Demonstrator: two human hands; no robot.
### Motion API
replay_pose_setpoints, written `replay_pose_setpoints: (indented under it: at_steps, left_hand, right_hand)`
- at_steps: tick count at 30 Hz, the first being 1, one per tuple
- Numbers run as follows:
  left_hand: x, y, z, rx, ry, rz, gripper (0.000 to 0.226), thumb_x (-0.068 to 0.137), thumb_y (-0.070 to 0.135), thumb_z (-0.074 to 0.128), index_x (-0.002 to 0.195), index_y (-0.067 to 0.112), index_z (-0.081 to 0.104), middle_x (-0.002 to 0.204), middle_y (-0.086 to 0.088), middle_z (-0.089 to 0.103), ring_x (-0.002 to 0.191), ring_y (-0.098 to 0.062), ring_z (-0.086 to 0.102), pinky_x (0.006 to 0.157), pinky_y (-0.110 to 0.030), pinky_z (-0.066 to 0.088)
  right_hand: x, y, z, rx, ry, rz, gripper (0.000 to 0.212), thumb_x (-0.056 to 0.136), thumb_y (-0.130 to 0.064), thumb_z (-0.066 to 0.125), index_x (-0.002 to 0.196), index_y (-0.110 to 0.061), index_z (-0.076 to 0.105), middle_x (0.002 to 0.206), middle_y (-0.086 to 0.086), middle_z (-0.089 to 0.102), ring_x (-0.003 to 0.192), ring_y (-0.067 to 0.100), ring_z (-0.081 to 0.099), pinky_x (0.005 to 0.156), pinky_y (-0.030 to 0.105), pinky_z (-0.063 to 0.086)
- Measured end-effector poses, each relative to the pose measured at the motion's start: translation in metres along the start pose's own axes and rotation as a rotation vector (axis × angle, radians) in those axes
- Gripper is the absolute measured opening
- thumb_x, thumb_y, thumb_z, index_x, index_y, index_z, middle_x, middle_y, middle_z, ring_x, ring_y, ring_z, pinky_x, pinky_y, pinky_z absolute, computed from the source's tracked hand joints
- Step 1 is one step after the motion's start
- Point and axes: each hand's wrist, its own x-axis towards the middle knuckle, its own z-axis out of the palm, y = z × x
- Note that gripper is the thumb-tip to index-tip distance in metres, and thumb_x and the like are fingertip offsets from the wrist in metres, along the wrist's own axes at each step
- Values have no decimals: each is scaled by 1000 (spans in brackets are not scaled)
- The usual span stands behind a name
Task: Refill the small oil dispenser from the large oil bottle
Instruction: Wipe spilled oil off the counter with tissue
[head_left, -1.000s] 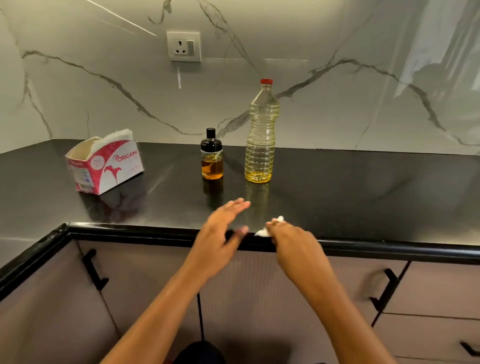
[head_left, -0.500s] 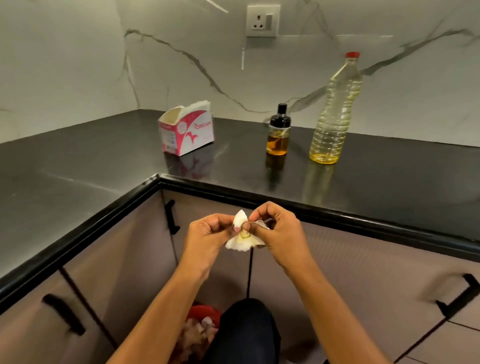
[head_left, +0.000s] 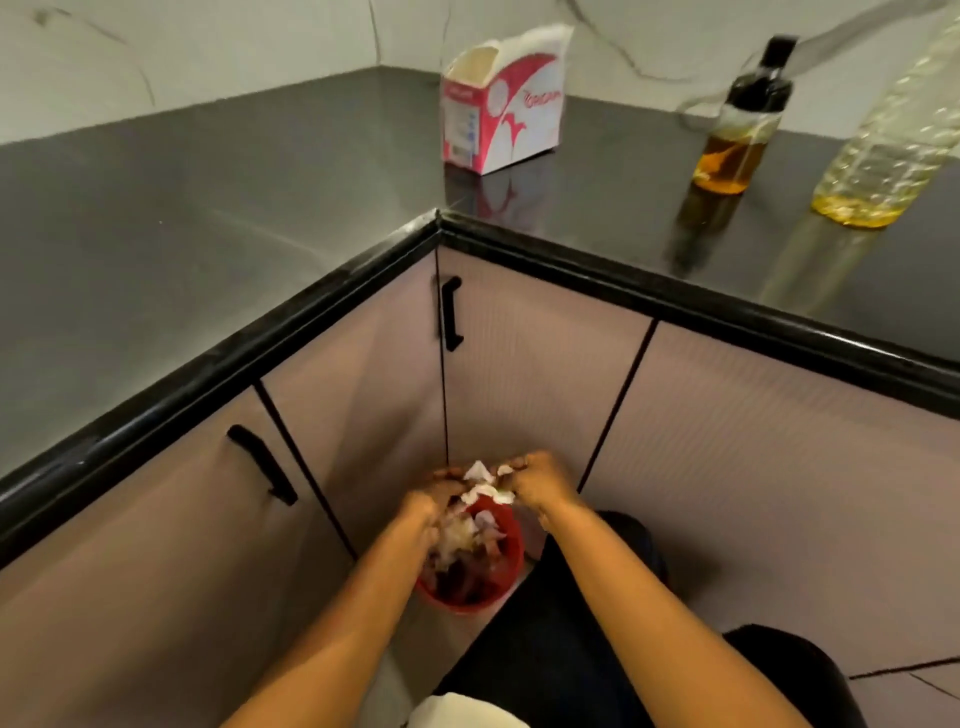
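Low at 6 o'clock, both hands meet above a red bin (head_left: 511, 540) that stands on the floor in the corner of the cabinets. The left hand (head_left: 439, 501) and the right hand (head_left: 537, 480) each pinch one side of a crumpled white tissue (head_left: 485, 486) — each grip is clenched on the tissue, which hangs between them over the bin's open mouth. The bin holds mixed scraps.

Up on the dark surface (head_left: 208, 197), at 1 o'clock, the small oil dispenser (head_left: 737, 140) stands upright, long axis vertical, black cap pointing up; amber oil fills roughly its lower half. Just beside it, at 2 o'clock, the large oil bottle (head_left: 888, 156) also stands on its base, neck upward and cut off by the frame edge — a shallow layer of yellow oil sits at its bottom. The two stand near each other but apart. Both lean in the view from wide-angle distortion.

A red-and-white tissue box (head_left: 501, 104) stands at 12 o'clock, well apart from the dispenser. Black handles (head_left: 451, 314) mark the cabinet doors.
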Motion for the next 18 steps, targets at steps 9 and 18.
replay_pose_setpoints:
  at_steps: [9,18]
  left_hand:
    - [96,-65,-7,126,241,10,23,82,-7,63,64,7,65,73,-16,65,76,-28,62,73,-29,48]
    - [118,-70,-18,720,130,-97,35,90,7,59,124,3,60,130,-20,58,121,-34,54,92,-30,41]
  right_hand:
    - [79,30,55,-440,62,34,22,87,-12,58,105,-3,67,111,13,67,106,25,61,75,24,43]
    - [95,47,68,-495,-49,48,27,97,-4,37,105,1,62,82,1,55,83,17,54,74,23,45]
